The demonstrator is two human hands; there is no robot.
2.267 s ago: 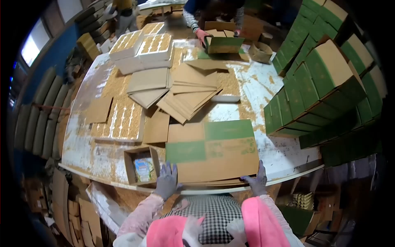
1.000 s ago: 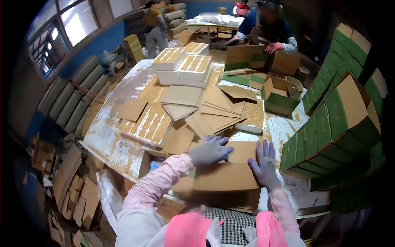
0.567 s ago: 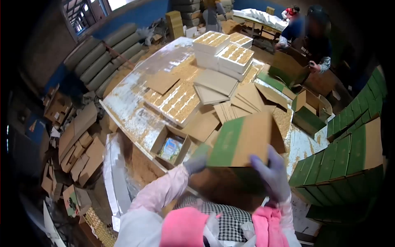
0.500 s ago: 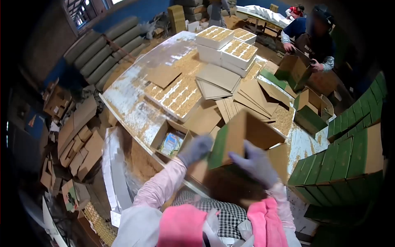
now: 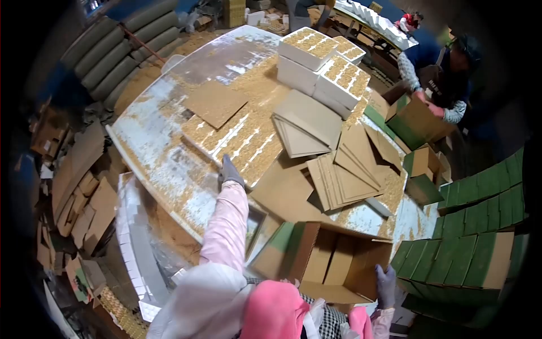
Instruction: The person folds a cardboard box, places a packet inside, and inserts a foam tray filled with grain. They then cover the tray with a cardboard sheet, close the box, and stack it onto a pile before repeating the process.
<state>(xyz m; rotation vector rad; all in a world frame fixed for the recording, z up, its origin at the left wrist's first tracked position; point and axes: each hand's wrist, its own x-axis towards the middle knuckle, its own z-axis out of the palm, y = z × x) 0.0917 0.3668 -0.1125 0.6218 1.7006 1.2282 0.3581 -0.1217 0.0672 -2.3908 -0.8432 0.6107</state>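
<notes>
possibly the open carton point(image 5: 341, 263), just left of the right hand point(image 5: 386, 285), could tip because only that hand's slightly spread fingers brace it, while the left hand point(image 5: 230, 173), fingers seemingly pressed together, grip unclear, might jar the filled tray point(image 5: 248, 144) beside it.

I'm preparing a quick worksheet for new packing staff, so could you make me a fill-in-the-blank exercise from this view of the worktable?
1. The open brown box, touched at one side by the purple-grey gloved right hand, is made of ____.
2. The grey-gloved left hand is at the edge of a foam tray whose foam is coloured ____.
3. The cartons stacked at the right of the view are brown and ____.

Missing words: cardboard; white; green
</notes>
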